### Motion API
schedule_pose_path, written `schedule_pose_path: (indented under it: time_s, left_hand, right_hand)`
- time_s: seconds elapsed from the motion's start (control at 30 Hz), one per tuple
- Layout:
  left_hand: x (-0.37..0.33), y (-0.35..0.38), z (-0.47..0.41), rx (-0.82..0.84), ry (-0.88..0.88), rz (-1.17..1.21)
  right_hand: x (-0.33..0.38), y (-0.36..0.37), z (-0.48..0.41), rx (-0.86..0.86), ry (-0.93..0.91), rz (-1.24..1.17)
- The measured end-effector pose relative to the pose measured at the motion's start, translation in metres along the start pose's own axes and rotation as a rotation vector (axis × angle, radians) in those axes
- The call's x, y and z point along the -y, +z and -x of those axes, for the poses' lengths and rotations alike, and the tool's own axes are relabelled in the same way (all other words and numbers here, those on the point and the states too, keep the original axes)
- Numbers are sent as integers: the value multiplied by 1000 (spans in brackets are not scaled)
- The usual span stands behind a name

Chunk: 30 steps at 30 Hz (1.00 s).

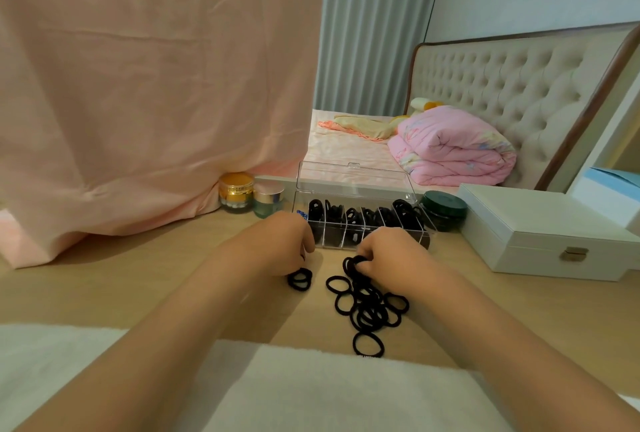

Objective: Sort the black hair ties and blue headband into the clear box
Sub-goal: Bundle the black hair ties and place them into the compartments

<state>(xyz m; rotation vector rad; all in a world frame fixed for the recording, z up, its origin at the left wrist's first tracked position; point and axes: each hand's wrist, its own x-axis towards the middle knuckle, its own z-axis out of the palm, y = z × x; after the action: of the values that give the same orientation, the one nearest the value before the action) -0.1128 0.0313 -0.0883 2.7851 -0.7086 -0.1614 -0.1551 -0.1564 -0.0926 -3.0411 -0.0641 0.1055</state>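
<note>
A clear box (412,204) with its lid raised stands on the wooden table, and its compartments hold black hair ties. A bit of the blue headband (302,214) shows at the box's left end. Several loose black hair ties (370,307) lie in a pile in front of the box. My right hand (388,253) pinches a few black ties at the top of the pile. My left hand (277,244) is curled just above a black hair tie (300,279) on the table; whether it grips that tie is hidden.
A gold-lidded jar (236,192) and a silver-lidded jar (268,199) stand left of the box. A dark green jar (444,210) and a white jewellery case (540,230) sit to its right. Pink cloth (138,92) hangs at the left. A white towel (311,390) covers the near edge.
</note>
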Motion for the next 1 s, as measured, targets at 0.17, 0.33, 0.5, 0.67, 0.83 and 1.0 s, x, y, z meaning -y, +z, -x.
schedule_pose_path:
  time_s: [0.17, 0.33, 0.5, 0.67, 0.83, 1.0]
  left_hand:
    - [11, -10, 2, -86, 4, 233]
    - [11, -15, 5, -59, -18, 315]
    - [10, -14, 11, 186, 16, 173]
    - [3, -12, 12, 266, 38, 3]
    - [-7, -17, 15, 289, 14, -41]
    - [-5, -11, 13, 280, 13, -131]
  right_hand:
    - [-11, 0, 6, -31, -22, -158]
    - [-33, -18, 16, -57, -48, -411]
    - [-52, -39, 34, 150, -97, -571]
    - [-49, -26, 40, 350, -55, -295]
    - [-43, -21, 38, 332, -21, -168]
    - [-48, -30, 42, 344, -20, -200]
